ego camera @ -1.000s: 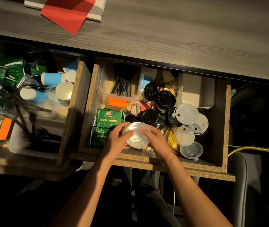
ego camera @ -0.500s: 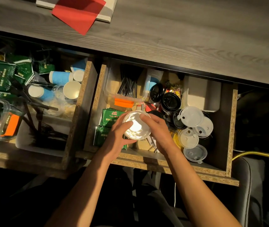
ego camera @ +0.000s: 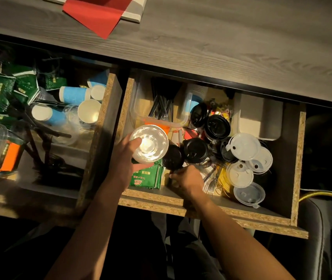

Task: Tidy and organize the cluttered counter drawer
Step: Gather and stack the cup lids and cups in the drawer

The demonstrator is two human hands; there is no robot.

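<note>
Two open drawers lie below me. Over the right drawer point(ego camera: 295, 168), my left hand point(ego camera: 127, 158) holds a clear plastic cup point(ego camera: 150, 143) upright, lifted above the green tea packets point(ego camera: 148, 176). My right hand point(ego camera: 188, 179) is low in the drawer near its front, fingers curled by a black lid point(ego camera: 173, 157); what it grips, if anything, is hidden. More black lids point(ego camera: 217, 127), white lids point(ego camera: 244, 146) and a clear lid point(ego camera: 249, 194) fill the right side.
A clear tub point(ego camera: 138, 112) holding black stirrers, and a white box point(ego camera: 260, 116), sit at the drawer's back. The left drawer point(ego camera: 98, 142) holds blue paper cups point(ego camera: 74, 94), green packets and black cutlery. A red sheet point(ego camera: 98, 13) lies on the counter.
My right hand let go of the clear cup and dropped to the drawer's front. My left hand carried the cup up and leftward alone.
</note>
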